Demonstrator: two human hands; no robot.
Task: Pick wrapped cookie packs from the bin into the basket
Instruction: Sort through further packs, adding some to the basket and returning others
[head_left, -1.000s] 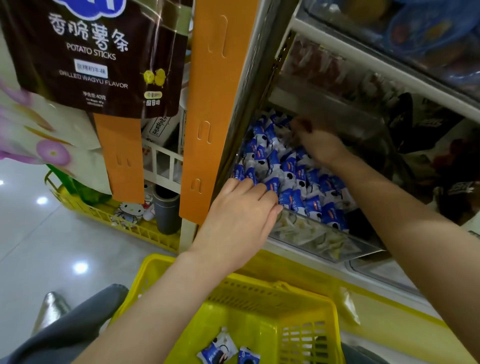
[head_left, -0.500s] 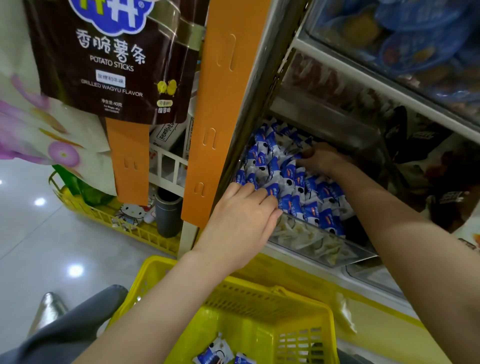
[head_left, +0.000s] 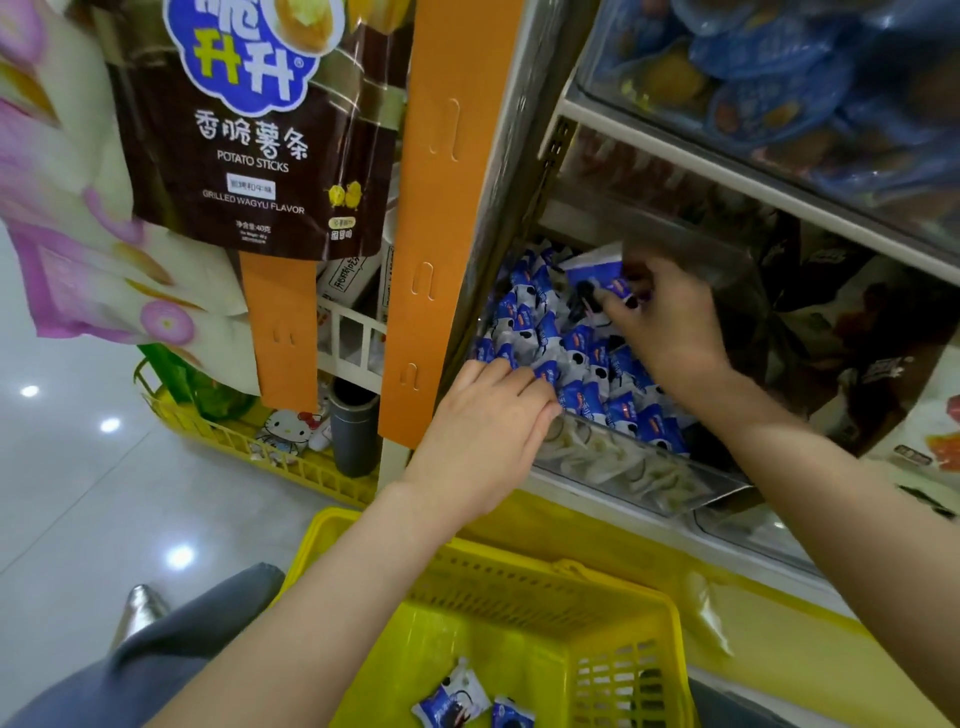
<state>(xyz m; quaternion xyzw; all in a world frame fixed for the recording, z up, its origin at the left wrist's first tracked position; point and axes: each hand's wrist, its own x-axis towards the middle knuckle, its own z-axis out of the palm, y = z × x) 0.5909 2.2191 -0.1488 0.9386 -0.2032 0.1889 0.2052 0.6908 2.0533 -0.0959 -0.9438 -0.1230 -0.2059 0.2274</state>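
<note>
You are pinching one blue-and-white wrapped cookie pack (head_left: 597, 273) between the thumb and fingertips of your right hand (head_left: 670, 322), holding it just above the back of the clear plastic bin (head_left: 623, 470). The pack is tilting and slightly blurred, so its print is not readable. Beneath it, the heap of matching cookie packs (head_left: 582, 364) is filling the bin up to its front wall.

Your left hand (head_left: 488, 421) is lying palm down at the bin's front left corner, its fingers bending over the nearest packs. The fingertips are hidden, so I cannot tell whether it is gripping a pack or only resting there.

Below the bin's front, the yellow basket (head_left: 519, 587) is sitting open, with two loose packs (head_left: 452, 701) lying on its floor.

Left of the bin, an orange hanging strip (head_left: 447, 208) is running down the shelf post. Further left, a brown potato sticks bag (head_left: 254, 130) is hanging. Below that, a grey cup (head_left: 353, 426) is standing in a yellow floor rack (head_left: 234, 441).
</note>
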